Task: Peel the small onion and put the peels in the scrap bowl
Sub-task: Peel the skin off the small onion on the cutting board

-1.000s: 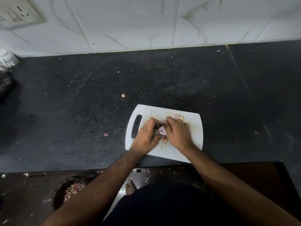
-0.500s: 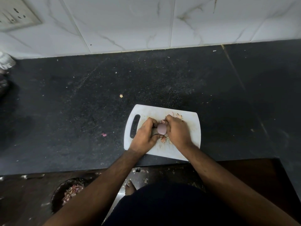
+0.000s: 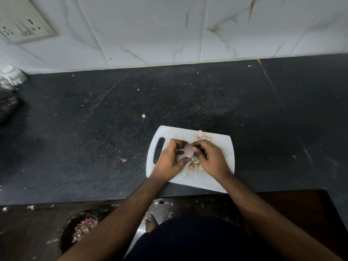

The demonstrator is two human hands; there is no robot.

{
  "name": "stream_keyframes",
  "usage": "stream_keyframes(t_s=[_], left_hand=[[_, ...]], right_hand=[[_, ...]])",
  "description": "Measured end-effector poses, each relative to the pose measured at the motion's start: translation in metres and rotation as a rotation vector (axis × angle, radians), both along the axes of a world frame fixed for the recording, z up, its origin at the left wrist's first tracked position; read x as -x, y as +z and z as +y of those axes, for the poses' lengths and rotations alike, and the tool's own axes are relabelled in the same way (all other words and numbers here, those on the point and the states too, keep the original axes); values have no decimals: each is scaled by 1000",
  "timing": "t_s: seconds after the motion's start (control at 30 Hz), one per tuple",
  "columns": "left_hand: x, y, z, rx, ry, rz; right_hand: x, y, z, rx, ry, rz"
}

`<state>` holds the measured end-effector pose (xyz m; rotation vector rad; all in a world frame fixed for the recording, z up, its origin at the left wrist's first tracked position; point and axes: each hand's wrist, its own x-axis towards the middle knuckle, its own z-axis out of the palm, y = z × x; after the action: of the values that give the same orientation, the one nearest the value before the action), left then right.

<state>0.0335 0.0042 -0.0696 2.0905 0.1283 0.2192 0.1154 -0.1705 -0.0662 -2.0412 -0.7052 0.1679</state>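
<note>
- Small pale pink peeled onion (image 3: 188,150): held just above the white plastic cutting board (image 3: 220,178), between the fingertips of both hands.
- Left hand (image 3: 170,160): fingers curled round the onion's left side, thumb underneath; closed on the onion.
- Right hand (image 3: 211,159): fingertips pinched against the onion's right side; whether they grip skin or only the bulb cannot be told.
- Loose tan and pink onion peels (image 3: 194,163): lying on the board directly under the hands; a further small heap of scraps (image 3: 202,135) lies near the board's far edge.
- Cutting board: rounded rectangle with a slot handle (image 3: 159,150) at its left end, resting near the front edge of the dark speckled stone worktop (image 3: 94,129).
- Dark round scrap bowl (image 3: 66,234): down on the floor to the left of the person, well apart from the board, holding pink and white peelings (image 3: 84,227).
- Stray pink peel fragment (image 3: 123,160): on the worktop, left of the board.
- White marbled wall tiles (image 3: 150,31) with a switch plate (image 3: 22,25): behind the worktop.
</note>
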Motion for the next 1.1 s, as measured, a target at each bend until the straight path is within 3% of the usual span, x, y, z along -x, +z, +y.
stream_keyframes(t_s=[0.17, 0.5, 0.83, 1.1], left_hand=[[-1, 1, -2, -102, 12, -42], [2, 6, 0, -31, 20, 50], [0, 2, -1, -56, 13, 23], [-1, 1, 3, -45, -74, 34]], right_hand=[[-2, -5, 0, 35, 20, -12], [-3, -6, 4, 193, 29, -64], [6, -3, 7, 405, 48, -288], [-8, -3, 2, 354, 114, -162]])
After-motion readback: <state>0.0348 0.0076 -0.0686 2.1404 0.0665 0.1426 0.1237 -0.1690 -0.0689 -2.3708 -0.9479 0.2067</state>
